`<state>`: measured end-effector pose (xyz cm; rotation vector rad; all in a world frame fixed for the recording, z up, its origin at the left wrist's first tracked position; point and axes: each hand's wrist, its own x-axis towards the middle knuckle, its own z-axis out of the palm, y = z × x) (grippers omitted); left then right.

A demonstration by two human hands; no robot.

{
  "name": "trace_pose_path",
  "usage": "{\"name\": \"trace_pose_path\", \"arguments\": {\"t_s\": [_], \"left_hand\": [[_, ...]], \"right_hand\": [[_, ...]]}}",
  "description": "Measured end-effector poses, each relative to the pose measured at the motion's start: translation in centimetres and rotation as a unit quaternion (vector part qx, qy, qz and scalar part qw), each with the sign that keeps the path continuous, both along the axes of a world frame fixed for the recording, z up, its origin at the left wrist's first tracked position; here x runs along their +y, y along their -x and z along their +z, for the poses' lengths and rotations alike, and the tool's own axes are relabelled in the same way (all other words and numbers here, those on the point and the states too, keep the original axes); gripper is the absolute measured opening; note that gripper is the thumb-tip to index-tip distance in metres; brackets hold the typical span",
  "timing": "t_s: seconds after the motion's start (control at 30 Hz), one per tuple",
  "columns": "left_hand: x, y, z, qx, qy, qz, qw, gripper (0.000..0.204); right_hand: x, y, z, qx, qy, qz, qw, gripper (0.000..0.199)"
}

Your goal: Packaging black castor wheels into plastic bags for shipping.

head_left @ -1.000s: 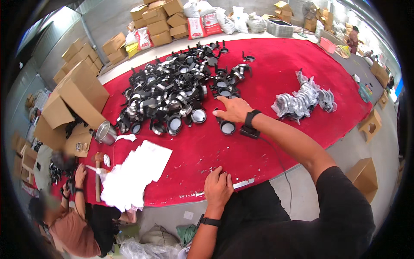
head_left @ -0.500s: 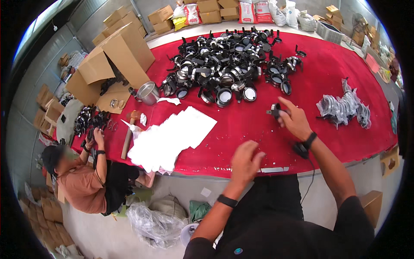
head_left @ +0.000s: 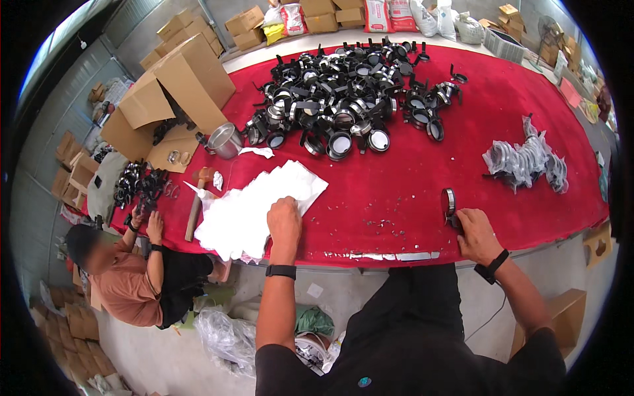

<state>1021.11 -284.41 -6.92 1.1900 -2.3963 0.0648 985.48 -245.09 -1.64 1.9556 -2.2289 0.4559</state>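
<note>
My left hand rests on the right part of a fanned stack of white sheets, its fingers bent together on the top sheet; the fingertips are partly hidden. At the front right of the red table, my right hand grips the black handle of a round metal-rimmed part, which stands on edge. The part is seen mostly from its side. A large pile of similar metal-rimmed parts with black handles lies at the back.
Several parts in clear plastic wrap lie at the right. A steel cup, a hammer and an open cardboard box are at the left, beside a seated co-worker. Small scraps lie near the front edge of the red-covered table.
My left hand has moved left onto the white sheets. My right hand has come down toward the table's front edge, carrying the metal-rimmed part with it.
</note>
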Motion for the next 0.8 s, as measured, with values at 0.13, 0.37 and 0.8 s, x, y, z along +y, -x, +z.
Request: {"name": "trace_pose_path", "arguments": {"t_s": [0.13, 0.37, 0.8], "left_hand": [[1.3, 0.3, 2.1, 0.096, 0.014, -0.013, 0.995, 0.011], [1.9, 1.0, 4.1, 0.22, -0.217, 0.022, 0.951, 0.02], [10.0, 7.7, 3.5, 0.298, -0.223, -0.054, 0.927, 0.02]], "right_hand": [[-2.0, -2.9, 0.9, -0.035, -0.025, -0.078, 0.996, 0.084], [-3.5, -1.1, -2.8, -0.041, -0.059, -0.118, 0.99, 0.05], [-12.8, -7.5, 0.9, -0.679, 0.073, -0.008, 0.731, 0.073]]}}
